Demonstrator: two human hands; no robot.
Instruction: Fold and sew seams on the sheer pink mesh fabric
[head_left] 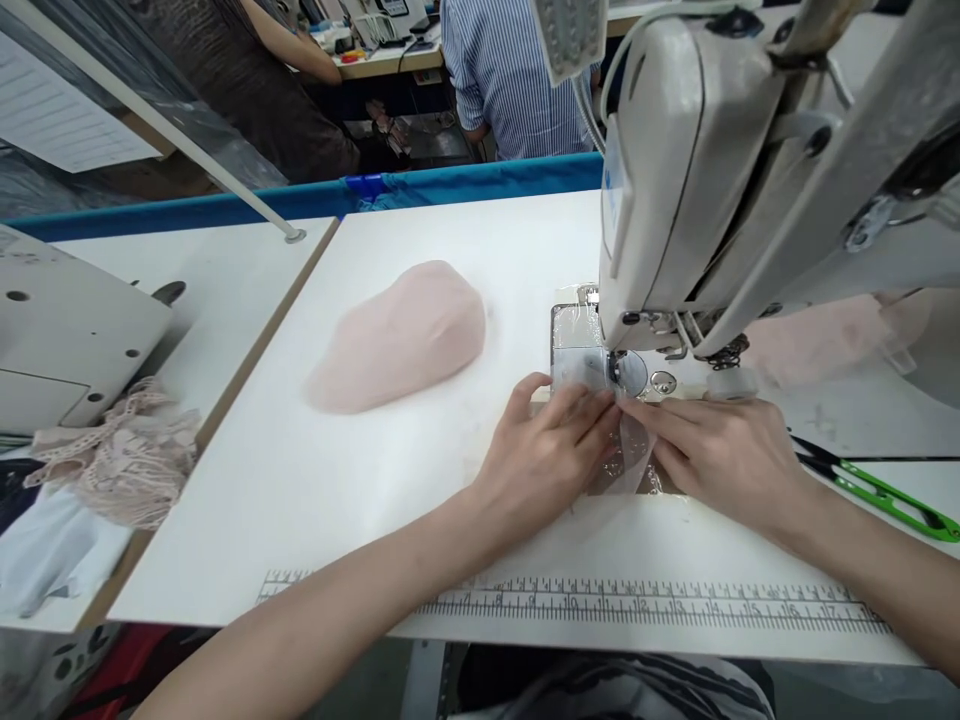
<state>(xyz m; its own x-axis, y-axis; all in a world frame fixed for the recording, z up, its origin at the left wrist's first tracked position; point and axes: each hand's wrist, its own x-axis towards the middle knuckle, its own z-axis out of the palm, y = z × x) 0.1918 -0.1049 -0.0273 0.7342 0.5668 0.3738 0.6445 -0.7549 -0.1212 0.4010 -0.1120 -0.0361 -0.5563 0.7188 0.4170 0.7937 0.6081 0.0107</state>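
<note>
Fabric [634, 455], small and sheer, lies right of the frame's middle, its upper end close to the foot [615, 368] of the sewing machine. Both hands are on it, one on each side, and I judge that they are placed so in order to keep it flat and guide it straight near the needle.

The left hand [551, 445] is half open, palm down; its fingers are bent and the tips press near the foot, with the little finger set apart to the left. The right hand [727, 450] comes from the other side, its forefinger stretched toward the same spot and its thumb lower, beside the fabric. If either hand pinches the fabric, I cannot tell, because the fingers cover the contact.

Above the hands, the machine [660, 170] fills the upper right. Just right of the right hand, green snips [892, 492] lie with the blades toward the wrist, probably to be in easy reach. A pink piece [409, 335] lies alone left of centre, perhaps put there to leave the sewing place free. Another pink cloth [817, 340] is behind the right hand, at the right of the frame. A printed ruler [637, 605] runs along the table's near edge, likely for quick measuring. At the lower left, a lace bundle [135, 460] rests by a second machine [75, 330]. At the top, a person in a striped shirt [517, 80] is beyond the table [262, 500].
</note>
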